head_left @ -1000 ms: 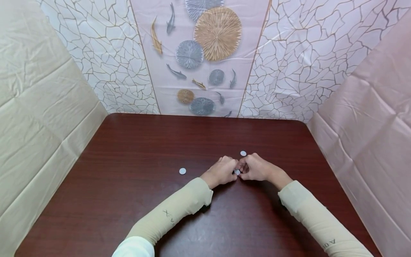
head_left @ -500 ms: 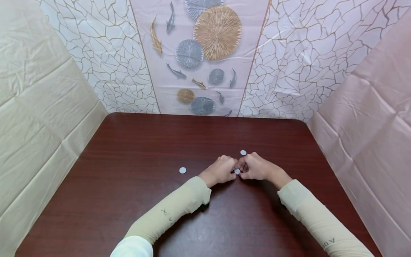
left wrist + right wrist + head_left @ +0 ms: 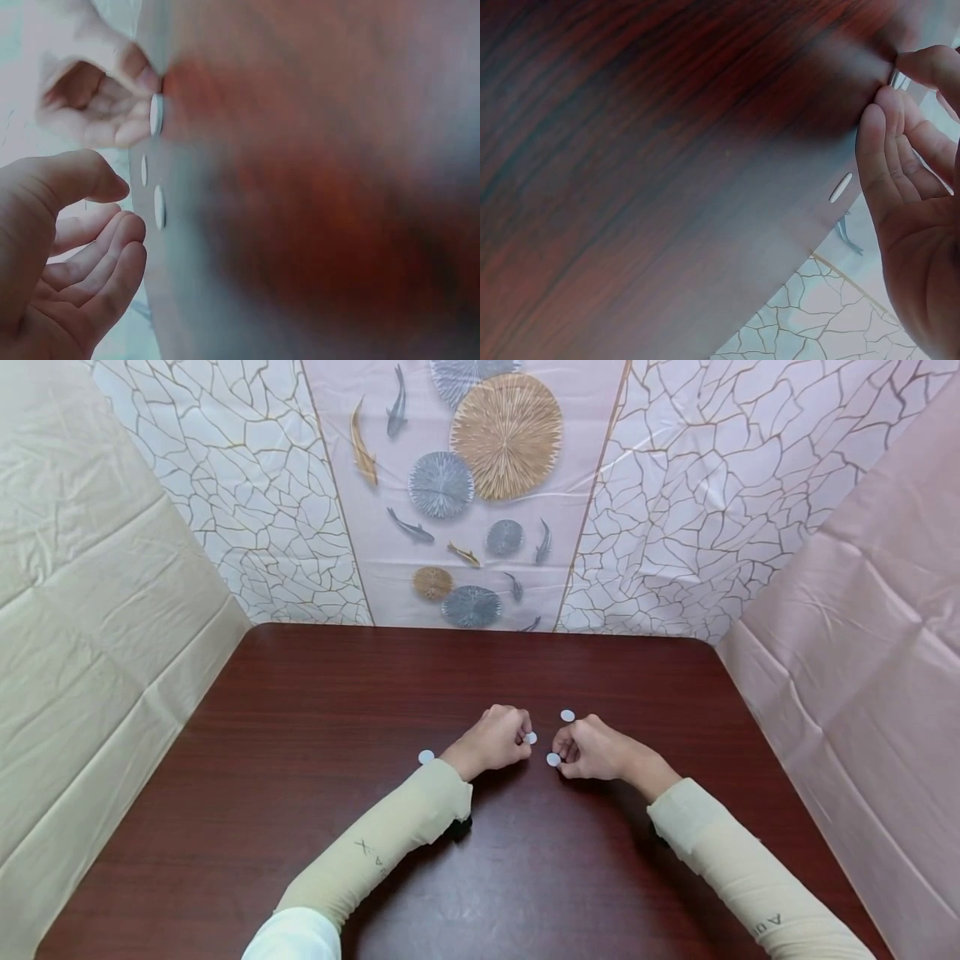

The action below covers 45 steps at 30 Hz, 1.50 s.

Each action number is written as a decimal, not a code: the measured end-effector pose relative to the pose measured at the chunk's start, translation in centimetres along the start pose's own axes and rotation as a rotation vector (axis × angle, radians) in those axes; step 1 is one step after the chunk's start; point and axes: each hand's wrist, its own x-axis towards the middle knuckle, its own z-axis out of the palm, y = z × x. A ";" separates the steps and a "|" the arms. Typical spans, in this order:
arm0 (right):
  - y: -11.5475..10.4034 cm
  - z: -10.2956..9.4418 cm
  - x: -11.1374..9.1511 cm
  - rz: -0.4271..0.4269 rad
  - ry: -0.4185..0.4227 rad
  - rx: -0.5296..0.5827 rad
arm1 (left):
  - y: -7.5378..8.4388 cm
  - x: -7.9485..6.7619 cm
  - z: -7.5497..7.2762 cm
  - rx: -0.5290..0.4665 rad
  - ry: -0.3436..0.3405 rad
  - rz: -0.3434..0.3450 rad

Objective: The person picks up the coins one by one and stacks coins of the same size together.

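Evidently, the left disc, the far right disc and the middle disc beside the relaxed, empty left hand lie ungripped on the table, leaving only the near right disc seemingly pinched by the right hand.

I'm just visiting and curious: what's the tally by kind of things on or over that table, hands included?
White discs: 4
Hands: 2 (left hand, right hand)
Total: 6
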 end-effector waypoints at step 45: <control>-0.4 -0.1 0.4 0.035 0.001 -0.046 | -0.9 2.6 0.1 0.118 -0.170 0.010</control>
